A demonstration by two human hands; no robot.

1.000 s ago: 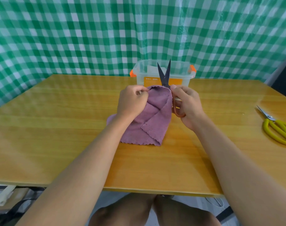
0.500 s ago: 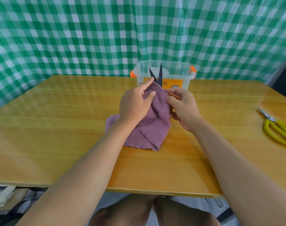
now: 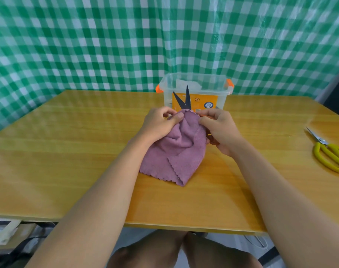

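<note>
The dark scissors [image 3: 185, 100] stand between the hands, long axis running near to far, with the parted blades poking past the far edge of the purple cloth [image 3: 176, 157]. The left hand [image 3: 160, 124] pinches that edge. The right hand [image 3: 220, 130] clasps cloth and orange handle at mid-bench [image 3: 68, 151].

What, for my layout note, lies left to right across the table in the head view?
left hand → purple cloth → right hand → yellow-handled scissors
</note>
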